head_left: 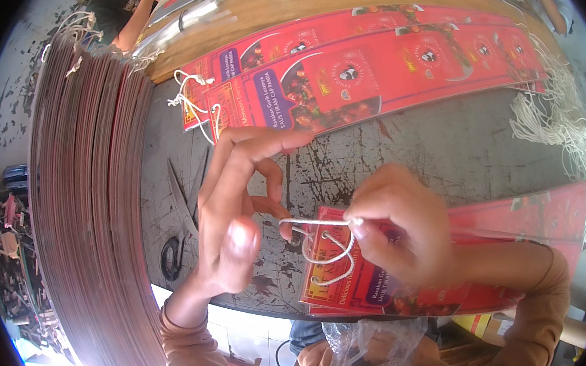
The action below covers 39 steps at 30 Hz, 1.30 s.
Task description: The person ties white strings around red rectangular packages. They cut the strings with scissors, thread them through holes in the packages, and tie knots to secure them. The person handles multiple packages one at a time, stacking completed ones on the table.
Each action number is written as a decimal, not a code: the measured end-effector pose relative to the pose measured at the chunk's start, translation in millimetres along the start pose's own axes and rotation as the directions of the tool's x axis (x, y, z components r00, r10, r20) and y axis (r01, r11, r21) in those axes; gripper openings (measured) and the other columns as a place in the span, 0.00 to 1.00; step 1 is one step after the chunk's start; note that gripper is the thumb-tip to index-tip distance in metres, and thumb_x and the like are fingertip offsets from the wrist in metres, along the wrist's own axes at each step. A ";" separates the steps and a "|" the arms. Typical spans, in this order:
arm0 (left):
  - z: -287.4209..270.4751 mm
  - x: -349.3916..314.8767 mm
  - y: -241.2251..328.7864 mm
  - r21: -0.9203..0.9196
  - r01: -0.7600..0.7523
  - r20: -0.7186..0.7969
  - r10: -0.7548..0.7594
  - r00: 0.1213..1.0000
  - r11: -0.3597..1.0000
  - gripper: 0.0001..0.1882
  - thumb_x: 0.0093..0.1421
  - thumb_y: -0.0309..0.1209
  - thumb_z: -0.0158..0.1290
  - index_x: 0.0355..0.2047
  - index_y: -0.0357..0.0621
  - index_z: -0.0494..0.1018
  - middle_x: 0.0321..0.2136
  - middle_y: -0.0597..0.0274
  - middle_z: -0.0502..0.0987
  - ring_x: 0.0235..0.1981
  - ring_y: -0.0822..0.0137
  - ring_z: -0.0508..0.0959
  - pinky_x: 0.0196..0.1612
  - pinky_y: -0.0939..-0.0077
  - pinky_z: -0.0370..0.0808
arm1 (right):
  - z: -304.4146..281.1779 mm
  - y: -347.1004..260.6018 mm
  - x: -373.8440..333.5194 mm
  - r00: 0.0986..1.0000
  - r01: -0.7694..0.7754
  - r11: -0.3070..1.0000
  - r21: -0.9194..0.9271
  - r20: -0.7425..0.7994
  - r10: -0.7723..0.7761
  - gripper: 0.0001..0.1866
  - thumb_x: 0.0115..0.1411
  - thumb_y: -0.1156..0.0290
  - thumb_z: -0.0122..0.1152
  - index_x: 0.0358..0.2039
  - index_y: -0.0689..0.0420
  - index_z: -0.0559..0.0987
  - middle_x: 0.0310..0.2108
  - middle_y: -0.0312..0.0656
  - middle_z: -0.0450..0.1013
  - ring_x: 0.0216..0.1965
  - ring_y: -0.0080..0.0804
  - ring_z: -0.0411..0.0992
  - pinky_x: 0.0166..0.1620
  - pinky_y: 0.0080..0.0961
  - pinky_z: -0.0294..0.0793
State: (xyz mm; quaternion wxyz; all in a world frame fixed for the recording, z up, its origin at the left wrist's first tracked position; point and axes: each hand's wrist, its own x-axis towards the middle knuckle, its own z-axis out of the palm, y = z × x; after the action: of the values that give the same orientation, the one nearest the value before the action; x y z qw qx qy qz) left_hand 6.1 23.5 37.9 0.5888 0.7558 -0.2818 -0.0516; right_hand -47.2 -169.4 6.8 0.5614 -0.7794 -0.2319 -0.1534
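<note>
My right hand [400,227] is closed in a pinch on the end of a white cord [317,221]. From that pinch the cord runs left to a fingertip of my left hand [236,199]. It also loops through the left end of a red printed sheet [333,284], which lies near the table's front edge. My left hand's fingers are spread, with its thumb apart and its lower fingers bent beside the cord. Whether the cord wraps round the fingertip or only touches it, I cannot tell. My right wrist and sleeve cover part of the red sheet.
Black-handled scissors [172,256] lie left of my left hand. A tall stack of sheets [86,200] stands at the left. More corded red sheets [358,77] lie across the far side, with a bundle of white cords [557,115] at right. Another person [124,4] sits at far left.
</note>
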 end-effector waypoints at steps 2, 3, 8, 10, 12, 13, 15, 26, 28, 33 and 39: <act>0.1 -0.4 1.8 0.076 0.022 0.024 -0.024 0.999 0.997 0.44 0.57 0.65 0.35 0.47 0.29 0.67 0.36 0.52 0.66 0.23 0.76 0.67 0.17 0.84 0.68 | -0.2 -0.4 1.3 0.999 0.048 0.999 0.004 -0.005 -0.048 0.07 0.51 0.78 0.59 0.30 0.57 0.72 0.26 0.37 0.67 0.28 0.33 0.66 0.34 0.26 0.62; 1.8 -0.3 7.1 0.167 0.049 0.058 -0.060 0.997 0.985 0.45 0.56 0.66 0.34 0.46 0.28 0.66 0.34 0.54 0.67 0.23 0.77 0.66 0.17 0.85 0.68 | 0.1 1.6 2.3 0.998 0.058 0.998 0.010 -0.021 -0.057 0.07 0.51 0.79 0.58 0.30 0.57 0.72 0.26 0.38 0.66 0.27 0.32 0.66 0.34 0.26 0.63; -0.5 -0.2 -2.0 0.189 -0.048 -0.014 0.051 0.999 0.981 0.30 0.62 0.50 0.43 0.44 0.27 0.67 0.23 0.59 0.68 0.21 0.80 0.66 0.17 0.86 0.67 | 3.3 15.5 5.5 0.986 0.022 0.988 0.154 -0.169 0.004 0.04 0.55 0.81 0.55 0.30 0.61 0.70 0.27 0.38 0.65 0.28 0.23 0.64 0.34 0.20 0.64; -0.9 -0.7 -1.9 0.163 -0.076 -0.083 0.090 0.993 0.984 0.28 0.62 0.47 0.43 0.44 0.27 0.67 0.24 0.59 0.68 0.22 0.80 0.66 0.16 0.87 0.67 | 3.5 15.9 5.3 0.969 -0.103 0.960 0.262 -0.193 0.156 0.03 0.57 0.80 0.53 0.31 0.60 0.69 0.27 0.37 0.65 0.28 0.20 0.64 0.34 0.19 0.64; -3.6 -1.7 -1.1 0.038 -0.093 -0.133 0.097 0.986 0.995 0.15 0.58 0.29 0.49 0.42 0.30 0.70 0.26 0.60 0.71 0.22 0.79 0.70 0.21 0.84 0.72 | 1.8 17.0 7.0 0.962 -0.122 0.940 0.319 -0.196 0.191 0.01 0.60 0.79 0.49 0.32 0.60 0.68 0.27 0.34 0.64 0.29 0.16 0.62 0.34 0.16 0.63; -5.0 -1.3 -2.0 0.044 -0.132 -0.085 0.136 0.987 0.990 0.14 0.58 0.28 0.50 0.42 0.30 0.70 0.25 0.61 0.71 0.22 0.79 0.70 0.22 0.84 0.71 | 0.7 17.0 8.0 0.949 -0.133 0.919 0.370 -0.221 0.226 0.01 0.60 0.79 0.49 0.32 0.60 0.68 0.27 0.33 0.64 0.29 0.16 0.62 0.34 0.16 0.63; -5.9 0.8 -5.6 0.042 -0.217 0.009 0.217 0.976 0.975 0.13 0.57 0.28 0.50 0.41 0.31 0.71 0.23 0.63 0.71 0.21 0.79 0.70 0.23 0.84 0.70 | -3.6 15.3 11.1 0.918 -0.151 0.875 0.460 -0.264 0.297 0.01 0.61 0.78 0.49 0.33 0.60 0.68 0.28 0.33 0.65 0.29 0.16 0.62 0.33 0.15 0.63; -4.5 -7.8 -2.4 -0.409 0.222 0.443 -0.020 0.896 0.885 0.31 0.63 0.53 0.36 0.38 0.32 0.72 0.32 0.54 0.74 0.32 0.66 0.74 0.36 0.74 0.71 | -34.8 -17.3 31.6 0.888 0.460 0.842 -0.284 0.155 -0.433 0.05 0.49 0.74 0.56 0.29 0.53 0.76 0.30 0.37 0.67 0.30 0.27 0.64 0.29 0.22 0.60; -0.1 -10.4 -4.2 -0.478 0.389 0.501 -0.119 0.857 0.787 0.30 0.65 0.50 0.35 0.46 0.30 0.68 0.39 0.51 0.72 0.42 0.64 0.73 0.45 0.73 0.69 | -16.3 -13.4 17.3 0.796 0.603 0.706 -0.372 0.222 -0.563 0.06 0.44 0.71 0.58 0.26 0.52 0.75 0.30 0.33 0.67 0.30 0.25 0.65 0.33 0.22 0.64; 5.0 -1.5 3.0 -0.339 0.538 0.538 -0.310 0.784 0.772 0.25 0.65 0.44 0.39 0.42 0.28 0.68 0.37 0.53 0.72 0.40 0.66 0.71 0.46 0.72 0.66 | -0.9 12.3 7.4 0.460 0.874 0.326 -0.361 0.394 -0.796 0.06 0.44 0.68 0.57 0.26 0.52 0.74 0.32 0.34 0.68 0.31 0.25 0.67 0.37 0.24 0.68; 2.6 -6.1 2.2 -0.040 0.279 0.364 -0.247 0.898 0.959 0.14 0.65 0.33 0.38 0.34 0.33 0.68 0.29 0.56 0.72 0.30 0.68 0.72 0.34 0.73 0.68 | -8.7 11.7 13.7 0.800 0.595 0.783 -0.183 0.232 -0.553 0.06 0.47 0.73 0.58 0.27 0.58 0.73 0.40 0.42 0.69 0.32 0.31 0.68 0.36 0.27 0.70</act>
State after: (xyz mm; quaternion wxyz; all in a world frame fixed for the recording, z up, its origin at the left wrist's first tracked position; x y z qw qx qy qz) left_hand -0.8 23.9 37.6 0.5495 0.7375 -0.2762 -0.2791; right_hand -29.2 -178.1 7.0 0.3650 -0.7449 -0.4836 -0.2795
